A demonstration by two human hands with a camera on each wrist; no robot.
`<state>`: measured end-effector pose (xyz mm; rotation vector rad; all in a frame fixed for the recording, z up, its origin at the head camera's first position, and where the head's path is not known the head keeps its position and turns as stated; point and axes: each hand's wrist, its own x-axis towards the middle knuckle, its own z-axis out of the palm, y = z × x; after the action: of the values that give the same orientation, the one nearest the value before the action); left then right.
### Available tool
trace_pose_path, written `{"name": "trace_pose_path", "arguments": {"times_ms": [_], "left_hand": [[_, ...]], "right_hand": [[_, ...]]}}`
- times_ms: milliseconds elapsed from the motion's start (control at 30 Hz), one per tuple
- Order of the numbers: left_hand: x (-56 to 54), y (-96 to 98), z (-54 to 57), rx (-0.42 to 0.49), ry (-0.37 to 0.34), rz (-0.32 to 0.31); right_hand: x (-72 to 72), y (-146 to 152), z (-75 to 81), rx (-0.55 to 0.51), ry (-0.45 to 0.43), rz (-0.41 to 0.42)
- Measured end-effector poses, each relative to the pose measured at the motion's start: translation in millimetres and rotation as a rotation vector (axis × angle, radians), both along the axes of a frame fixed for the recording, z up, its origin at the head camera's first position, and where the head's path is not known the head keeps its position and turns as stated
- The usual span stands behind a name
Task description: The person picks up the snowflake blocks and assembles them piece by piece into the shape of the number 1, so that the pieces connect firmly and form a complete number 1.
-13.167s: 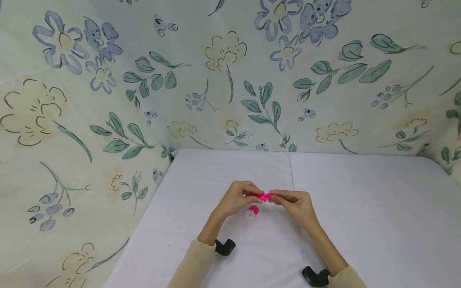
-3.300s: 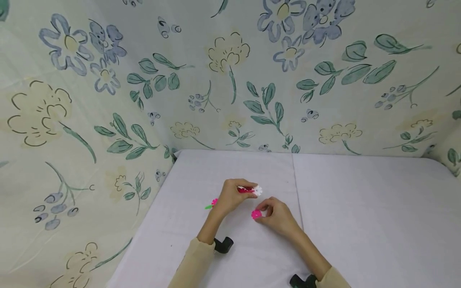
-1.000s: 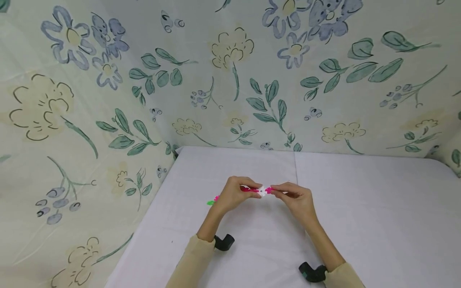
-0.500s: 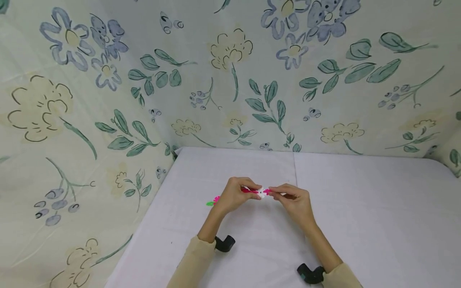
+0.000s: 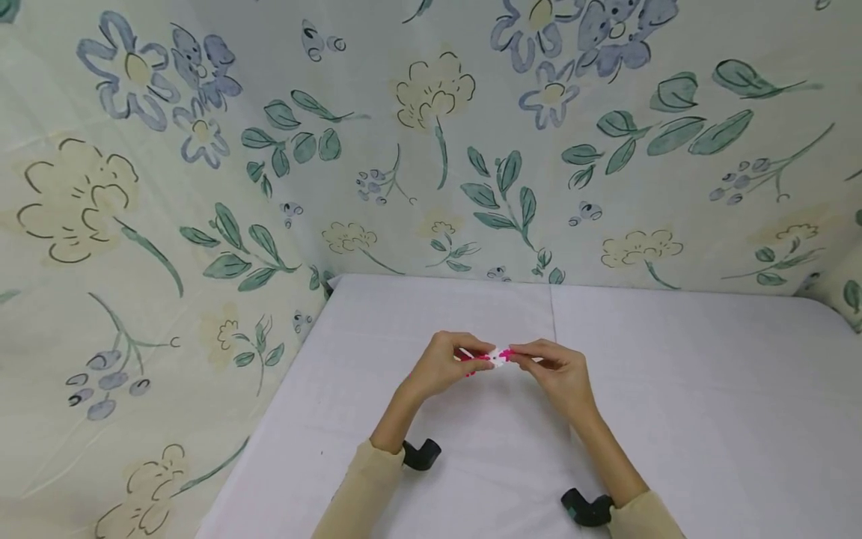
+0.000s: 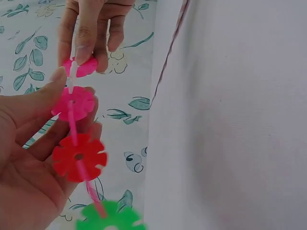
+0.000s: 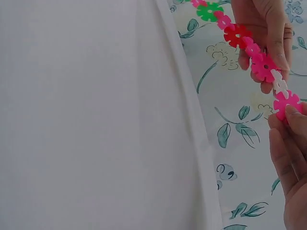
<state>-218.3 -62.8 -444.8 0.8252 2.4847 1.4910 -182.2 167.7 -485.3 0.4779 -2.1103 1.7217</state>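
Observation:
A chain of interlocking snowflake discs (image 5: 497, 358) is held above the table between both hands. My left hand (image 5: 438, 368) pinches a pink disc (image 6: 82, 105) of it between thumb and fingers. In the left wrist view a red disc (image 6: 91, 162) and a green disc (image 6: 110, 218) continue the chain past my left palm. A white disc (image 7: 280, 82), seen edge-on, joins that pink disc to the pink end disc (image 7: 284, 99). My right hand (image 5: 564, 378) pinches this end disc by thumb and fingertips. The head view hides most of the chain behind my left hand.
A white cloth covers the table (image 5: 673, 389), with a seam running away from me. Floral fabric (image 5: 431, 150) hangs behind and to the left. A black wrist mount (image 5: 421, 454) sits at the left wrist, another black mount (image 5: 587, 509) at the right.
Earlier, pink and white discs lay loose on the table. The right hand then held a pink disc apart, which now meets the chain's white disc. The chain's green tail has slipped behind the left hand.

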Motion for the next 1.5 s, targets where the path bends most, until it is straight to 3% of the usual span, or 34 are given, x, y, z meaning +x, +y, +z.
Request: {"name": "trace_pose_path", "arguments": {"times_ms": [133,300,467,667,900,1033,1233,1500], "left_hand": [[1.4,-3.6,6.9,-0.062,-0.047,-0.085],[2.8,-6.6,10.2,-0.007,-0.124,-0.153],[2.6,-2.4,9.7,0.016,-0.13,-0.18],[-1.0,5.8,6.5,0.085,-0.138,-0.08],[-6.1,14.7,0.3,0.227,-0.196,0.095],[-7.3,19.2,-2.8,0.267,-0.195,0.164],[-5.9,23.7,-5.1,0.306,-0.198,0.174],[-4.8,23.6,-10.0,0.304,-0.197,0.113]], "right_hand": [[-1.3,6.0,2.8,-0.001,-0.004,0.011],[-2.6,9.0,6.6,0.01,-0.027,0.023],[-2.9,8.4,7.7,0.053,-0.05,-0.015],[-3.5,3.5,5.3,0.043,-0.135,0.004],[-1.9,-3.7,4.1,0.011,-0.271,0.123],[-0.9,-9.4,1.7,-0.017,-0.297,0.172],[0.4,-13.9,-2.6,-0.022,-0.279,0.147],[1.8,-14.6,-2.0,-0.045,-0.245,0.123]]}}
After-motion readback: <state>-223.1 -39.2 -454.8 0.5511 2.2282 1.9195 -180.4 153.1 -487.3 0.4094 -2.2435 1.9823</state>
